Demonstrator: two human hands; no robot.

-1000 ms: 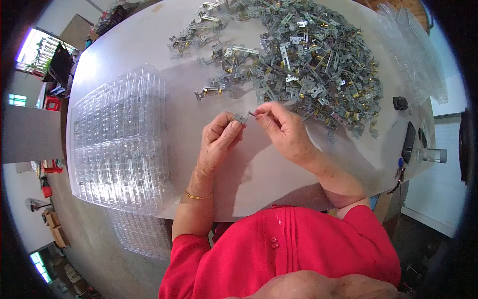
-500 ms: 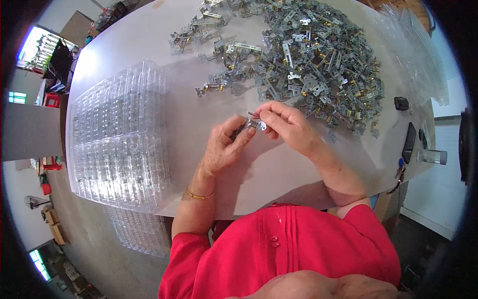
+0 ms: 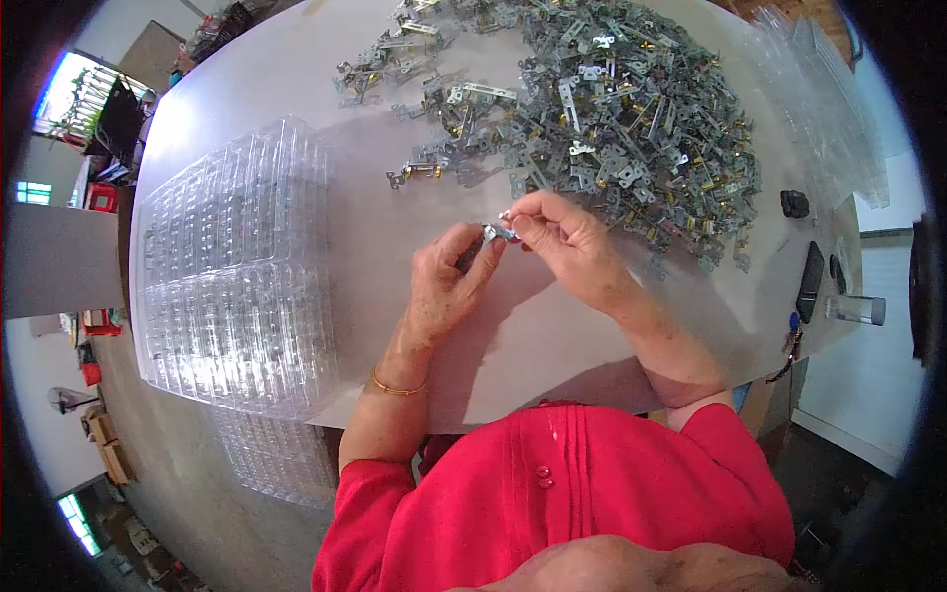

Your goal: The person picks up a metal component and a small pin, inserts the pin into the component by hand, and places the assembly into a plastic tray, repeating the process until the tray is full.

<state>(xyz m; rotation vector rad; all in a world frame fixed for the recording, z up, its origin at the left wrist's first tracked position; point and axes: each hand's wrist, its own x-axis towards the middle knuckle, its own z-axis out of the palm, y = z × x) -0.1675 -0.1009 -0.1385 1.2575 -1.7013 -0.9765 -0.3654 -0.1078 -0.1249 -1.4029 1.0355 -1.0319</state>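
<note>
Near the middle of the table, my left hand [image 3: 447,280] pinches a small silvery metal bracket [image 3: 498,233] between thumb and fingers. My right hand [image 3: 570,245] meets it from the right, thumb and forefinger closed on the bracket's upper end. The fingers cover much of the part, so its full shape is hidden. Beyond both hands spreads a large heap of similar metal brackets [image 3: 631,128], some with brass-coloured pieces. A single bracket [image 3: 419,172] lies at the heap's near left edge.
Stacked clear plastic trays [image 3: 237,266] stand on the left of the table [image 3: 395,227]. At the right lie clear plastic sheets [image 3: 824,118], a small black object [image 3: 795,204], a dark long object [image 3: 811,283] and a clear cylinder [image 3: 856,310]. More trays [image 3: 276,454] sit below the table edge.
The bracket has turned between my fingers and shows a different side. My right hand has shifted slightly and its fingertips sit a little higher. The heap and trays look the same.
</note>
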